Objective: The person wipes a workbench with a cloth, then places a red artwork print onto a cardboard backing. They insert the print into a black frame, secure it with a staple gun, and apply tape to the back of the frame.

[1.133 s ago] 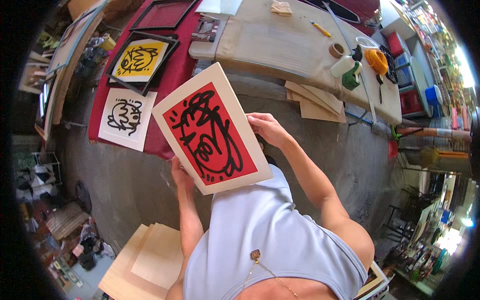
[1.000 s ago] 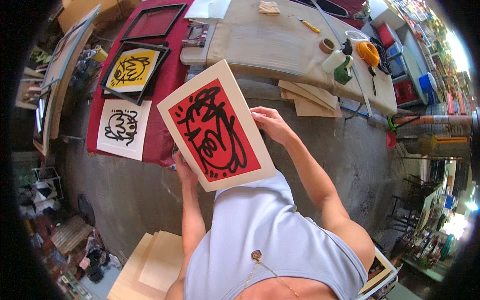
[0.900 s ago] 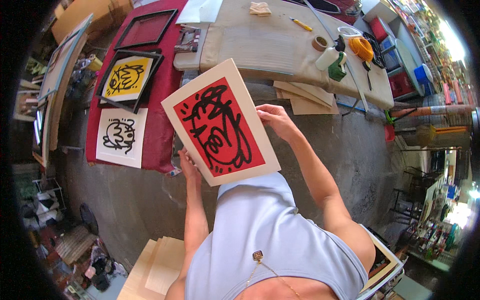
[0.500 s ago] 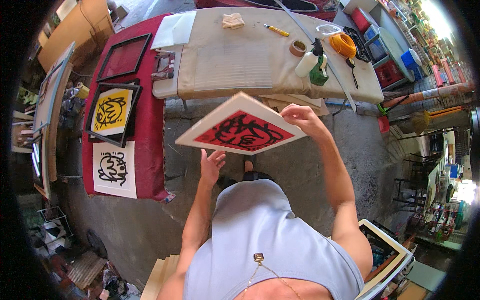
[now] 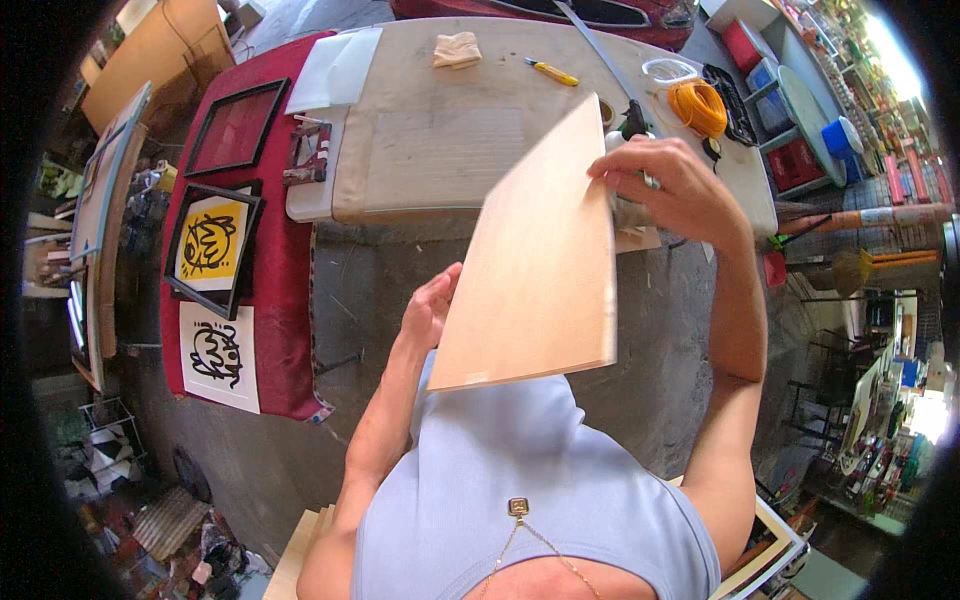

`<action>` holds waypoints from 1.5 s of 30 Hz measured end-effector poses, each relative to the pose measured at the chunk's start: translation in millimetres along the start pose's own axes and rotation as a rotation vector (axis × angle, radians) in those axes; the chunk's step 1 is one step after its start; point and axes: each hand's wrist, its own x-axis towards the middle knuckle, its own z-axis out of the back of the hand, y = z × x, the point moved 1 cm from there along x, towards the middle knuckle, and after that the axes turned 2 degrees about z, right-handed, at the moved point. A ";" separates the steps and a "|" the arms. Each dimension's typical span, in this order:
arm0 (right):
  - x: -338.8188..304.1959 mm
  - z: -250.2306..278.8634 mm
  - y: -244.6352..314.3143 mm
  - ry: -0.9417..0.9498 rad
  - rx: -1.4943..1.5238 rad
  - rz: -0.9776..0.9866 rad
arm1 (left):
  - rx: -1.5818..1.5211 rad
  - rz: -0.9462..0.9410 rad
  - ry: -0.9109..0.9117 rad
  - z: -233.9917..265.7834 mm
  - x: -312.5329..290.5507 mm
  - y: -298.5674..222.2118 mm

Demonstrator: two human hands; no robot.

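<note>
The art print on a thin wooden board (image 5: 535,265) is tilted up in front of my chest, its plain pale wood side showing. The red and black picture seen earlier is hidden. My right hand (image 5: 670,185) grips its upper right edge, thumb and fingers pinched on it. Close by its left edge is my left hand (image 5: 430,308), fingers slightly bent and loosely extended; whether they touch the edge I cannot tell. To the left, on a red cloth (image 5: 285,300), lie a black frame over a yellow print (image 5: 212,240) and a black-and-white print (image 5: 218,358).
A beige-covered table (image 5: 420,190) stands ahead with a folded cloth (image 5: 457,50), a yellow cutter knife (image 5: 552,72), a long metal ruler (image 5: 600,50) and an orange coil (image 5: 697,108). An empty black frame (image 5: 238,127) lies far left. Behind my right arm leans a larger frame (image 5: 765,555).
The board has swung upright and turned, so its picture gives way to the wooden side. My right hand has moved up and right with it; my left hand has risen beside its left edge.
</note>
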 end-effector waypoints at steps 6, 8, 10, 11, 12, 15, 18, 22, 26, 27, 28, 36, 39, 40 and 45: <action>61.7 23.4 -60.3 0.059 -0.022 -0.104 | 0.164 -0.279 -0.098 -42.3 35.7 -43.8; 91.0 16.1 -81.7 0.068 0.034 -0.115 | 0.195 -0.239 -0.190 -41.8 42.7 -56.9; 119.5 0.5 -116.4 0.102 0.020 -0.151 | 0.224 -0.185 -0.236 -45.7 53.2 -68.5; 135.3 -11.4 -136.4 0.119 0.015 -0.168 | 0.239 -0.161 -0.247 -49.2 57.4 -71.6; 154.8 -26.4 -154.9 0.146 -0.002 -0.191 | 0.253 -0.139 -0.267 -49.8 61.2 -74.7; 204.1 -73.1 -200.4 0.187 -0.055 -0.297 | 0.090 -0.028 -0.303 -23.9 93.2 -70.7; 250.4 -139.6 -237.8 0.199 -0.018 -0.364 | -0.055 0.017 -0.396 -11.2 117.9 -63.9; 293.0 -211.0 -276.6 0.312 0.049 -0.349 | -0.102 0.150 -0.553 -6.4 138.5 -61.8; 320.7 -269.0 -302.1 0.504 0.007 -0.342 | -0.124 0.252 -0.585 4.7 153.7 -78.5; 325.2 -279.8 -307.5 0.526 0.023 -0.350 | -0.121 0.275 -0.596 6.3 156.1 -83.9; 327.9 -290.0 -312.6 0.547 0.040 -0.359 | -0.117 0.300 -0.607 8.0 157.9 -88.7; 338.5 -319.4 -318.0 0.580 0.044 -0.432 | -0.222 0.410 -0.683 20.7 170.7 -113.0; 333.7 -319.3 -318.5 0.522 -0.036 -0.397 | -0.243 0.473 -0.720 18.8 165.7 -124.8; 331.2 -314.8 -312.5 0.461 -0.103 -0.366 | -0.253 0.517 -0.750 18.9 160.7 -130.0; 245.8 -263.3 -300.1 -0.037 0.264 -0.666 | 0.444 0.242 -0.653 22.6 134.5 -184.0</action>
